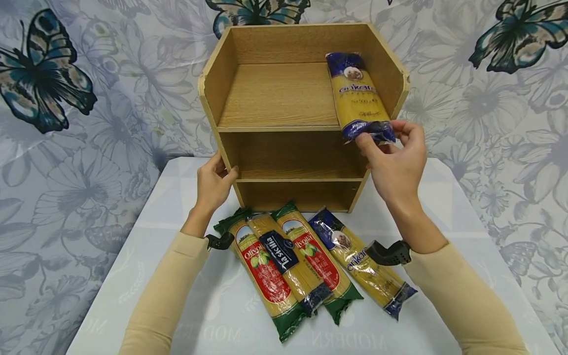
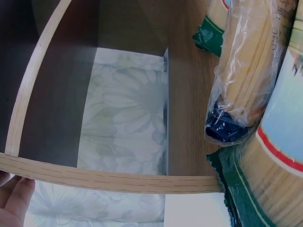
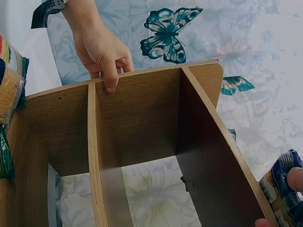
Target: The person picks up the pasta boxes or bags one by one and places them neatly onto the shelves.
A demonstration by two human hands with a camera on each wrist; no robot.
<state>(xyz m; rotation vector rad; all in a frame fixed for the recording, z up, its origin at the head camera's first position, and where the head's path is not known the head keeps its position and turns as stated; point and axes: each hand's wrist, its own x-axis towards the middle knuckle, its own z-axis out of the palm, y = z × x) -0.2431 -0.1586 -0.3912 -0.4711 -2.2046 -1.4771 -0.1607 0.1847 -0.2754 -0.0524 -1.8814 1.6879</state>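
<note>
A small wooden shelf unit [image 1: 279, 96] stands on the table, its compartments facing me. My left hand [image 1: 213, 185] grips its left side panel, thumb over the front edge; the right wrist view shows that thumb and hand [image 3: 102, 52] too. On the right of the top shelf lies a blue and yellow spaghetti packet [image 1: 359, 96] marked "ankara". My right hand [image 1: 397, 167] pinches the packet's near blue end, which juts past the shelf's front edge. In the right wrist view, only a bit of the packet [image 3: 279, 189] and fingertips show at the right edge.
Several more spaghetti packets lie before the shelf: a green and red packet [image 1: 266, 266], a "la sicilia" packet [image 1: 288, 261], another green and red one [image 1: 317, 251] and an "ankara" packet [image 1: 361, 261]. They rest on a white table [image 1: 146, 286]. Behind hangs a butterfly-patterned cloth [image 1: 111, 197].
</note>
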